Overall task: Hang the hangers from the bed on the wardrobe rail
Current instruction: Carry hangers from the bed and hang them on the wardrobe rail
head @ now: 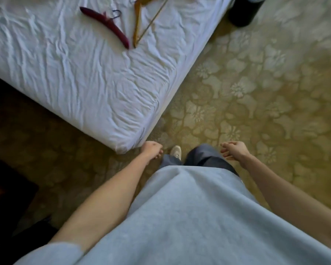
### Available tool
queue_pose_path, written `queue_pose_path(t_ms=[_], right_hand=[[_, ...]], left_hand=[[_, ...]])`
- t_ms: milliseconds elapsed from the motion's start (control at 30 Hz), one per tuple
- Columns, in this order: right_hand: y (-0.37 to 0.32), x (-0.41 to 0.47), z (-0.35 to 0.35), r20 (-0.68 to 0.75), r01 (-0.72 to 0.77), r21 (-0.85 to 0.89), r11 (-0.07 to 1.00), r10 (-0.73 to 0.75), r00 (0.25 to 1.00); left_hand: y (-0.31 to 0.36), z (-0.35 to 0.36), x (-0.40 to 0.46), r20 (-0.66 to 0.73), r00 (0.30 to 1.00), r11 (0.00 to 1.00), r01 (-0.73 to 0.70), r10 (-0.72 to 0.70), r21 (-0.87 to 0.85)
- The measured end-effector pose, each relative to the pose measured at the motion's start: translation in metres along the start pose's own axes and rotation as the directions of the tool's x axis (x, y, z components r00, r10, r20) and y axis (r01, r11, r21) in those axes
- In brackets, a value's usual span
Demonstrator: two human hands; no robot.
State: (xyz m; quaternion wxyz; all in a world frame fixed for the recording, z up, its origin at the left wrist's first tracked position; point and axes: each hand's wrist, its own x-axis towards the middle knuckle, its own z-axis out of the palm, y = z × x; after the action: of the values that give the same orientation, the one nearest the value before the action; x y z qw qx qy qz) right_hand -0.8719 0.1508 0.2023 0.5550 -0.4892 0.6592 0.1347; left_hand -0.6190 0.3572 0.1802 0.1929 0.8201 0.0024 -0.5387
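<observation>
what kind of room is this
Most likely a bedroom: a bed with a wrinkled white sheet, clothes hangers lying on it, and patterned carpet underfoot. Both hands hang empty.

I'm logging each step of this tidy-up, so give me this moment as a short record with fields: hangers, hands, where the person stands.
hangers on bed: dark red padded hanger and tan wooden hanger, side by side on the white wrinkled sheet
left hand: loosely curled, holding nothing
right hand: loosely curled, holding nothing
person: standing on the patterned carpet at the bed's corner
wardrobe rail: not in view
</observation>
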Motion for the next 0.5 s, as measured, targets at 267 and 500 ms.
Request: queue_pose_path(t_ms=[267,500], right_hand=[[-0.04,0.08,-0.106,-0.092,-0.227,0.119,0.967,0.239,0.967],[-0.171,0.159,-0.182,-0.035,-0.285,0.06,0.957,0.288,0.957]], left_hand=[[0.294,0.026,0.076,0.128,0.95,0.954,-0.294,0.285,0.054],[0.404,0.003,0.12,0.086,0.983,0.971,-0.177,0.165,0.16]])
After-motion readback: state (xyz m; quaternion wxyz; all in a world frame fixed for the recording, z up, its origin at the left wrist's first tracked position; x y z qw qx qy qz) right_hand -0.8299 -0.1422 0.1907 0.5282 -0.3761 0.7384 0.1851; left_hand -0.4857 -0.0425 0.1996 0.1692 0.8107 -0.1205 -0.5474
